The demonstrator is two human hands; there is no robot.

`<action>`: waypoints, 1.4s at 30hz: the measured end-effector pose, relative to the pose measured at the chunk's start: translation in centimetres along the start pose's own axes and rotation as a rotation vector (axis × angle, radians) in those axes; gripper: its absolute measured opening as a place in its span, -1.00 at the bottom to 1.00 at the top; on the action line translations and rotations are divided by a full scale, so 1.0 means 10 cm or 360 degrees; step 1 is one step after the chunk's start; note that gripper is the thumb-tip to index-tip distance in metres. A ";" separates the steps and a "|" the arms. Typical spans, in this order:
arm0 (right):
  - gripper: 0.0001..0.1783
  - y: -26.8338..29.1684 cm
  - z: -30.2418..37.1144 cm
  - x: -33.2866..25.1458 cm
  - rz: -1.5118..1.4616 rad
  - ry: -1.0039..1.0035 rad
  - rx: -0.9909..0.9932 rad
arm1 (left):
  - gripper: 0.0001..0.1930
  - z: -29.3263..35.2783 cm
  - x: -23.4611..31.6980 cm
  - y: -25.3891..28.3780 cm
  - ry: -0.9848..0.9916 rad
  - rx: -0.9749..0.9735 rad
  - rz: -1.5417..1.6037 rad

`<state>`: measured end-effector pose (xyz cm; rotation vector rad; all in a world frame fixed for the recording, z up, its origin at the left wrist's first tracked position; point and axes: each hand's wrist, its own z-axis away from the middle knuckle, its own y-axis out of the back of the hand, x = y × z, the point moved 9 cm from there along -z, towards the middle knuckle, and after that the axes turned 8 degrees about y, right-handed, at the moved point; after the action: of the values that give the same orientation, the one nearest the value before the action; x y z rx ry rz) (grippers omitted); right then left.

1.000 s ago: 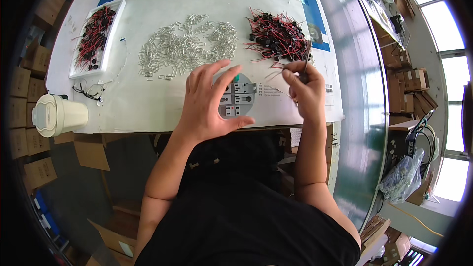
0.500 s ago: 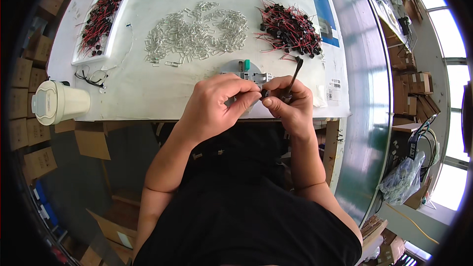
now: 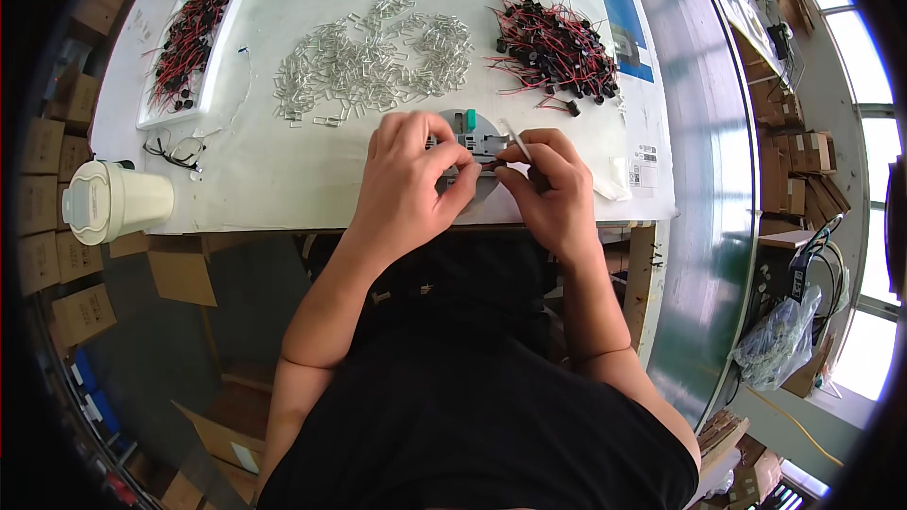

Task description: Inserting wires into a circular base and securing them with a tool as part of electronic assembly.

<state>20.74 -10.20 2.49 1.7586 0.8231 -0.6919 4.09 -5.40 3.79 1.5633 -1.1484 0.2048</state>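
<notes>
My left hand (image 3: 408,175) is over the fixture at the table's front edge, thumb and a finger pinched together beside the small part; whatever is in the pinch is hidden. In my right hand (image 3: 553,184) lies a slim screwdriver-like tool (image 3: 518,140), its metal shaft pointing up and away. That hand's thumb and forefinger also pinch a small black part (image 3: 499,164), with a reddish wire running toward the left fingertips. Beneath both hands sits a round grey metal fixture (image 3: 485,123) with a green block (image 3: 470,120) on it, partly covered by my fingers.
Loose clear rectangular clips (image 3: 373,66) are spread across the mid-table. Black parts with red wires (image 3: 557,47) are heaped at right; more fill a white tray (image 3: 241,2) at far left. Eyeglasses (image 3: 175,149) and a lidded cream container (image 3: 123,200) are at left.
My left hand has shifted left, away from the right fingertips, and its forefinger has lifted. The tool in my right hand has tilted to the left.
</notes>
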 end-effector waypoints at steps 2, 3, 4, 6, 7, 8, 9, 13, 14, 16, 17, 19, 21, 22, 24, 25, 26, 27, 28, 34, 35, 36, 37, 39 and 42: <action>-0.83 -0.03 -0.02 -0.03 0.0165 0.0056 -0.0027 | -0.90 0.00 -0.08 -0.08 0.0011 0.0003 0.0006; -0.83 -0.03 -0.02 -0.05 0.0163 0.0053 -0.0024 | -0.89 0.00 -0.13 -0.12 0.0024 0.0009 0.0013; -0.84 -0.05 -0.03 -0.10 0.0278 0.0082 -0.0075 | -0.88 0.00 -0.15 -0.15 0.0038 0.0015 0.0022; -0.85 -0.09 -0.05 -0.20 0.0508 0.0139 -0.0179 | -0.87 -0.01 -0.17 -0.16 0.0052 0.0019 0.0054; -0.85 -0.09 -0.08 -0.21 0.0507 0.0136 -0.0179 | -0.85 -0.01 -0.18 -0.17 0.0068 0.0027 0.0086; -0.83 -0.10 -0.12 -0.21 0.0520 0.0116 -0.0209 | -0.84 -0.01 -0.19 -0.17 0.0085 0.0036 0.0118; -0.82 -0.11 -0.15 -0.20 0.0537 0.0097 -0.0241 | -0.84 -0.01 -0.19 -0.17 0.0087 0.0037 0.0122; -0.81 -0.11 -0.14 -0.14 0.0472 0.0016 -0.0267 | -0.83 0.00 -0.23 -0.17 0.0145 0.0074 0.0152; -0.81 -0.11 -0.13 -0.12 0.0427 -0.0014 -0.0265 | -0.82 0.00 -0.23 -0.18 0.0146 0.0061 0.0154; -0.83 -0.11 -0.13 -0.13 0.0473 0.0013 -0.0293 | -0.81 0.02 -0.24 -0.19 0.0148 0.0038 0.0159; -0.84 -0.11 -0.13 -0.14 0.0515 0.0032 -0.0308 | -0.81 0.02 -0.24 -0.19 0.0158 0.0049 0.0162; -0.86 -0.10 -0.14 -0.17 0.0561 0.0054 -0.0327 | -0.82 -0.02 -0.24 -0.19 0.0143 0.0099 0.0147; -0.86 -0.11 -0.17 -0.29 0.0701 0.0180 -0.0427 | -0.83 -0.01 -0.25 -0.18 0.0134 0.0126 0.0142; -0.85 -0.12 -0.17 -0.34 0.0771 0.0244 -0.0476 | -0.82 0.01 -0.26 -0.19 0.0140 0.0119 0.0121; -0.85 -0.05 -0.18 -0.15 0.0369 0.0073 -0.0342 | -0.82 0.02 -0.27 -0.20 0.0153 0.0109 0.0079; -0.83 -0.01 -0.19 0.03 -0.0038 -0.0104 -0.0203 | -0.82 0.02 -0.27 -0.18 0.0155 0.0119 0.0082; -0.81 0.03 -0.19 0.14 -0.0442 -0.0285 -0.0058 | -0.82 0.01 -0.25 -0.18 0.0162 0.0099 0.0073; -0.81 -0.01 -0.23 0.13 -0.0436 -0.0285 -0.0061 | -0.82 0.00 -0.24 -0.19 0.0169 0.0078 0.0063; -0.77 -0.04 -0.27 0.08 -0.0749 -0.0215 0.0131 | -0.83 0.00 -0.23 -0.20 0.0177 0.0055 0.0051; -0.71 -0.36 -0.38 -0.07 -0.1209 0.0235 0.0293 | -0.80 0.01 -0.26 -0.22 0.0203 0.0037 0.0058; -0.71 -0.38 -0.36 -0.03 -0.1211 0.0229 0.0288 | -0.79 0.02 -0.25 -0.22 0.0205 0.0038 0.0069; -0.73 -0.39 -0.33 0.00 -0.1169 0.0271 0.0272 | -0.78 0.02 -0.26 -0.22 0.0207 0.0039 0.0081; -0.75 -0.40 -0.30 0.02 -0.1125 0.0312 0.0256 | -0.78 0.02 -0.27 -0.23 0.0214 0.0036 0.0084; -0.77 -0.43 -0.26 0.06 -0.1080 0.0343 0.0240 | -0.66 0.03 -0.26 -0.23 0.0161 0.0056 0.0034; -0.78 -0.37 -0.21 -0.10 -0.0696 0.0745 0.0346 | -0.54 0.05 -0.22 -0.20 0.0125 0.0065 0.0050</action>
<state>17.31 -7.56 1.87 1.9916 1.5317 -0.6761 4.26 -4.77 0.79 1.5601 -1.1138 0.3098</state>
